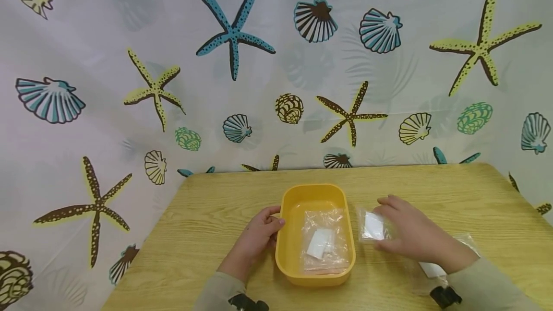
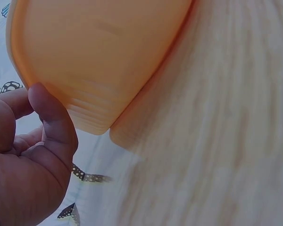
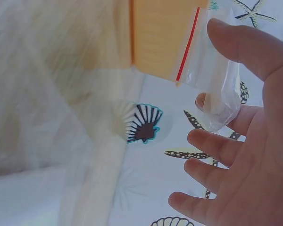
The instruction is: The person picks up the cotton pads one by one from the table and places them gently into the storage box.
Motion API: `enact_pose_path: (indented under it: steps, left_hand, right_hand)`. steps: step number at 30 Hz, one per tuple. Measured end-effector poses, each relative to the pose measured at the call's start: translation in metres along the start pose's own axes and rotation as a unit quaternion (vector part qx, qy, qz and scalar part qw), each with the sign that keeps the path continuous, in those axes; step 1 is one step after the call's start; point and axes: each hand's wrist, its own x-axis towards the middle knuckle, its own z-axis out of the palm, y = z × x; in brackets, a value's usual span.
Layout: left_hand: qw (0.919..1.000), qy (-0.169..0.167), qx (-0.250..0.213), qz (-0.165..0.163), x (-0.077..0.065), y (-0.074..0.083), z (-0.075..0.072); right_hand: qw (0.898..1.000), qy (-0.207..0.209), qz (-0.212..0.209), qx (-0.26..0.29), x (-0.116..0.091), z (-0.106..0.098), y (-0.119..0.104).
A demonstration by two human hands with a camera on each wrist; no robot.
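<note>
At the left side of the yellow plastic tub (image 1: 294,224), my left hand (image 1: 259,232) grips the rim, thumb and fingers pinching it. The left wrist view shows the thumb (image 2: 52,113) against the tub's outer wall. Just right of the tub, my right hand (image 1: 408,229) holds a small clear zip bag (image 1: 372,225) with a white piece inside. In the right wrist view the thumb and index finger are at the zip bag (image 3: 217,70), which has a red seal line; the other fingers spread apart. Inside the tub lies another clear bag (image 1: 326,220) with a white slip.
Under and beside my right forearm, more clear bagging (image 1: 432,270) with white pieces lies on the wooden table (image 1: 216,215). It fills the left of the right wrist view. A curtain (image 1: 276,61) printed with shells and starfish hangs behind the table.
</note>
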Motion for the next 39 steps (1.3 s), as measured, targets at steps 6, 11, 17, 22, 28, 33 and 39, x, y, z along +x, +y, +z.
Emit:
enact_pose_path:
  steps: [6,11,17,22,28,33,39]
  left_hand:
    - [1.0000,0.006,0.000,-0.004,0.001,-0.001,-0.001]
    - [1.0000,0.005,0.003,-0.003,0.002,-0.002,-0.001]
    - [0.9999,0.010,0.004,-0.008,0.002,-0.002,-0.001]
    - [0.9999,0.010,0.007,-0.009,0.002,-0.003,-0.001]
    - [0.9999,0.008,0.002,-0.007,0.002,-0.002,0.002]
    - [1.0000,0.004,0.002,-0.004,0.004,-0.002,0.003]
    - [1.0000,0.005,0.001,0.001,0.003,-0.002,0.001]
  right_hand:
    - [1.000,0.030,-0.001,0.005,0.007,-0.007,-0.009]
    - [0.999,0.045,-0.008,0.022,0.013,-0.011,-0.018]
    - [0.998,0.051,-0.017,0.039,0.021,-0.008,-0.032]
    - [0.997,0.047,-0.030,0.060,0.030,0.000,-0.043]
    - [0.996,0.043,-0.033,0.075,0.037,0.010,-0.048]
    - [0.995,0.046,-0.037,0.077,0.041,0.012,-0.052]
    - [0.995,0.045,-0.046,0.081,0.047,0.016,-0.060]
